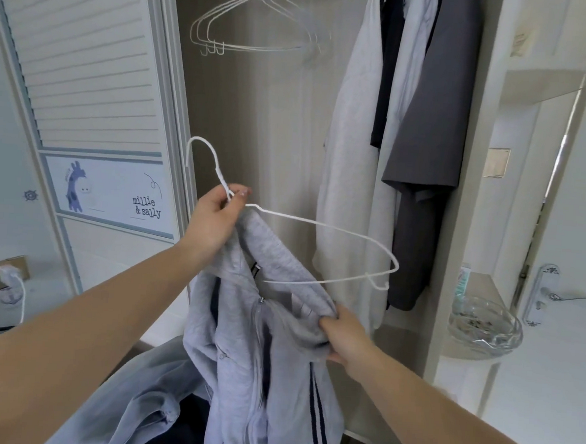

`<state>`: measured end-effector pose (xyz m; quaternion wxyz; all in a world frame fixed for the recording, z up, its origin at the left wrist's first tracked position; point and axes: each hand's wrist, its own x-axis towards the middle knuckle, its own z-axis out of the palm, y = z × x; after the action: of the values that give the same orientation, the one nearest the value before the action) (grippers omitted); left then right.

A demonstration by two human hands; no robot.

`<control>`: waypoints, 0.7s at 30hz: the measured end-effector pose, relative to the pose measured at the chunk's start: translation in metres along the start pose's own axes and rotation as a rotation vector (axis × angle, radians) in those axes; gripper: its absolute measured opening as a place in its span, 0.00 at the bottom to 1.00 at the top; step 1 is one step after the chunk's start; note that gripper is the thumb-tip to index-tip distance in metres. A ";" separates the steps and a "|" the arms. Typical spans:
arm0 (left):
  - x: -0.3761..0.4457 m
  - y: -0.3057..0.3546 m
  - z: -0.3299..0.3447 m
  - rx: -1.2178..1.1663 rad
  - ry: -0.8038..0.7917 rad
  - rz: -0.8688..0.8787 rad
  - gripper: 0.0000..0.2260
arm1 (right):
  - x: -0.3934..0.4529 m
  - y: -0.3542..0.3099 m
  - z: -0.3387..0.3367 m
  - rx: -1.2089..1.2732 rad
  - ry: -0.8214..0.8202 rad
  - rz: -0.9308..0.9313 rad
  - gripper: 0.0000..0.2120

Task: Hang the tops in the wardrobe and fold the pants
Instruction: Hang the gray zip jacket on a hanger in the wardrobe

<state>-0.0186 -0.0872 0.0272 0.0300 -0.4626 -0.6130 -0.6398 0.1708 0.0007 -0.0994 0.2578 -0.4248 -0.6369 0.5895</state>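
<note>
A: Why grip it like that?

B: Nearest, the right hand (341, 338) bunches the grey zip top (260, 340) at its shoulder, probably to draw it over the wire hanger (319, 223). The left hand (216, 217) pinches the hanger's neck, steadying it.

A: And beyond the hands?

B: Spare hangers (248, 30) and hung clothes (409, 143) up in the wardrobe.

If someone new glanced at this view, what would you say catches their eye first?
Most likely the white wire hanger at centre, its neck pinched by the left hand, with a grey zip-up hoodie half threaded onto it while the right hand grips the fabric. Behind, the open wardrobe shows empty wire hangers at the top and hung garments on the right.
</note>
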 end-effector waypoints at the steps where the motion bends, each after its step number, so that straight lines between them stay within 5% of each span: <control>1: 0.000 -0.005 -0.003 0.027 -0.014 0.010 0.08 | 0.000 -0.004 -0.009 0.024 0.020 -0.017 0.10; 12: 0.003 -0.031 0.010 0.104 -0.026 -0.027 0.08 | -0.017 -0.043 -0.105 -0.429 0.047 -0.207 0.07; 21: -0.011 -0.043 0.036 0.215 -0.081 -0.039 0.07 | -0.036 -0.065 -0.130 -0.282 0.025 -0.196 0.05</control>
<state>-0.0185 -0.0536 -0.0189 0.0422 -0.4702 -0.6877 -0.5515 0.2810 0.0429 -0.0073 0.2596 -0.3999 -0.7484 0.4611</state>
